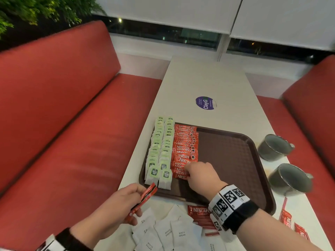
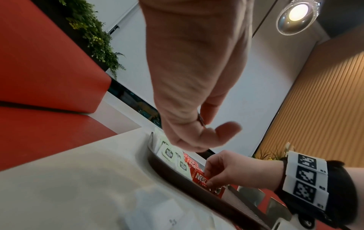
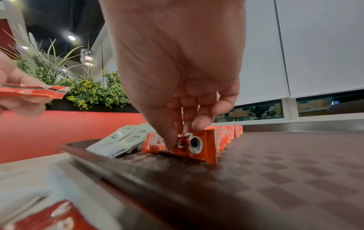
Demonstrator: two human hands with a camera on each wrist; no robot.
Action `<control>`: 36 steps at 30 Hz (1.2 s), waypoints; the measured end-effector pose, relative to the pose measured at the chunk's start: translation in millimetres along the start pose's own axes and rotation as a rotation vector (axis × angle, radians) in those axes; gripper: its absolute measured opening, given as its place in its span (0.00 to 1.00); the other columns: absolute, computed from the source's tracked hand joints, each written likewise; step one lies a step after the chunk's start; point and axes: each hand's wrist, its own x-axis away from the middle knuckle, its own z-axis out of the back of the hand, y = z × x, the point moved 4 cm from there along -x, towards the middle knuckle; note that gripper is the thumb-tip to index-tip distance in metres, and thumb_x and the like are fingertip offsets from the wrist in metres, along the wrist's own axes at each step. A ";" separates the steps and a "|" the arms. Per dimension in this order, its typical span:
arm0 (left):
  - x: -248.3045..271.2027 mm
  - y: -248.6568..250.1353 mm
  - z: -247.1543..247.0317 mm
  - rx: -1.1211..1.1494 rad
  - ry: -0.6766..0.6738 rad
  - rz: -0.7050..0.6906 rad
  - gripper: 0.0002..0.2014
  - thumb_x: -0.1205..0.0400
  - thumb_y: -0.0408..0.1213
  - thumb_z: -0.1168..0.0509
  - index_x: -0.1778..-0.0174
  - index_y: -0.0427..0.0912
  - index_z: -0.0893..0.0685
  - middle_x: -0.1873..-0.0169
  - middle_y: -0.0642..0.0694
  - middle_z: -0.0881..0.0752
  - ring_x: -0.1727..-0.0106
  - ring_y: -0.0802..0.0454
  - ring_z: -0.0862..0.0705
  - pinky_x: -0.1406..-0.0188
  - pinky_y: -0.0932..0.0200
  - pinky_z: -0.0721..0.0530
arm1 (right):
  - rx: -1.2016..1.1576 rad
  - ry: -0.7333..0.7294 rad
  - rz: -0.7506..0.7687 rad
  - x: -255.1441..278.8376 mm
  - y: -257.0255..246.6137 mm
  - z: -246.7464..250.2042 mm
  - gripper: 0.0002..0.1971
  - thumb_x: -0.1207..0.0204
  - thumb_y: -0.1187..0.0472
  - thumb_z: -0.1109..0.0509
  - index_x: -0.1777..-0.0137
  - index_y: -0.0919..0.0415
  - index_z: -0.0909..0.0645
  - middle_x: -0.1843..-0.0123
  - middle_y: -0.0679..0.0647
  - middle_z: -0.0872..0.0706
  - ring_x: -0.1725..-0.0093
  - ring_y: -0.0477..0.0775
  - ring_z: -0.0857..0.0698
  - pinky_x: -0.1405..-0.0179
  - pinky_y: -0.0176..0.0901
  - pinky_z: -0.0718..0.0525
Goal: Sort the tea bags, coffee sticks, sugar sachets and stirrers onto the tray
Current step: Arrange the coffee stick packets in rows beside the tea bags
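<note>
A brown tray [image 1: 235, 160] holds two rows of green-labelled tea bags [image 1: 159, 147] and a row of red coffee sticks [image 1: 184, 145]. My right hand [image 1: 188, 173] pinches the nearest coffee stick [image 3: 197, 149] at the near end of that row, thumb and fingertips [image 3: 199, 126] on it as it stands on the tray floor [image 3: 275, 171]. My left hand [image 1: 137, 201] hovers over the table's front left and grips a few coffee sticks [image 1: 145, 198] edge-on. White sugar sachets [image 1: 174, 232] lie loose in front of the tray. No stirrers are visible.
More loose coffee sticks lie by my right wrist [image 1: 199, 211] and at the right table edge [image 1: 286, 218]. Two grey metal mugs [image 1: 273, 147] [image 1: 290, 180] stand right of the tray. Red bench seats [image 1: 72, 142] flank the white table [image 1: 208, 84]. The tray's right half is bare.
</note>
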 end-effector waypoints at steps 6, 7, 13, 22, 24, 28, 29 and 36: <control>1.3 24.6 -16.3 0.163 -0.110 -0.103 0.11 0.16 0.25 0.40 0.43 0.36 0.15 0.50 0.39 0.17 0.64 0.49 0.14 0.67 0.59 0.15 | -0.015 0.096 0.018 0.0 2.6 -4.7 0.11 0.19 0.58 0.37 0.39 0.53 0.25 0.41 0.52 0.19 0.42 0.56 0.20 0.40 0.50 0.27; 2.2 29.3 -18.0 0.217 -0.126 -0.116 0.10 0.16 0.25 0.41 0.43 0.34 0.16 0.51 0.37 0.17 0.64 0.48 0.14 0.66 0.59 0.15 | -0.015 0.120 0.022 0.1 3.1 -4.7 0.11 0.19 0.57 0.37 0.38 0.52 0.26 0.40 0.51 0.20 0.41 0.56 0.20 0.41 0.50 0.26; 7.3 57.5 -23.9 0.191 -0.106 -0.258 0.09 0.16 0.25 0.40 0.44 0.34 0.17 0.61 0.39 0.16 0.67 0.50 0.14 0.69 0.62 0.16 | -0.158 0.167 -0.023 6.0 6.2 7.4 0.08 0.18 0.53 0.38 0.43 0.53 0.23 0.44 0.50 0.19 0.46 0.54 0.18 0.42 0.51 0.21; 26.8 83.6 -26.5 -0.371 0.061 -0.839 0.13 0.20 0.34 0.34 0.57 0.61 0.12 0.55 0.63 0.11 0.51 0.65 0.15 0.49 0.72 0.22 | -1.420 -0.137 -0.002 74.7 -14.7 48.7 0.10 0.18 0.58 0.35 0.50 0.65 0.17 0.68 0.56 0.15 0.72 0.49 0.17 0.73 0.36 0.24; 35.4 88.4 -31.4 -0.501 0.079 -1.025 0.11 0.23 0.39 0.35 0.52 0.62 0.14 0.52 0.66 0.13 0.46 0.65 0.16 0.45 0.73 0.23 | -1.552 -0.216 -0.018 82.6 -12.2 50.6 0.03 0.22 0.70 0.32 0.52 0.64 0.17 0.68 0.57 0.15 0.74 0.47 0.19 0.74 0.33 0.22; 36.6 86.9 -32.0 -0.323 0.030 -0.958 0.15 0.28 0.49 0.31 0.46 0.68 0.17 0.44 0.66 0.15 0.38 0.64 0.18 0.41 0.74 0.24 | -1.492 -0.007 0.038 98.6 0.5 65.9 0.08 0.26 0.76 0.30 0.55 0.63 0.15 0.68 0.55 0.17 0.72 0.46 0.20 0.71 0.33 0.21; 34.4 85.6 -32.0 -0.201 0.000 -0.879 0.16 0.30 0.48 0.28 0.46 0.65 0.16 0.44 0.62 0.14 0.40 0.62 0.16 0.43 0.72 0.22 | -1.439 0.065 0.057 103.7 2.1 70.6 0.08 0.26 0.75 0.29 0.56 0.62 0.14 0.67 0.54 0.17 0.70 0.46 0.20 0.69 0.33 0.21; 37.0 87.5 -40.3 0.092 -0.096 -0.660 0.12 0.26 0.16 0.32 0.56 0.38 0.17 0.69 0.52 0.11 0.70 0.60 0.15 0.70 0.70 0.19 | -1.041 0.377 0.069 135.6 1.8 83.6 0.11 0.26 0.67 0.25 0.59 0.46 0.14 0.67 0.43 0.14 0.65 0.39 0.18 0.62 0.29 0.21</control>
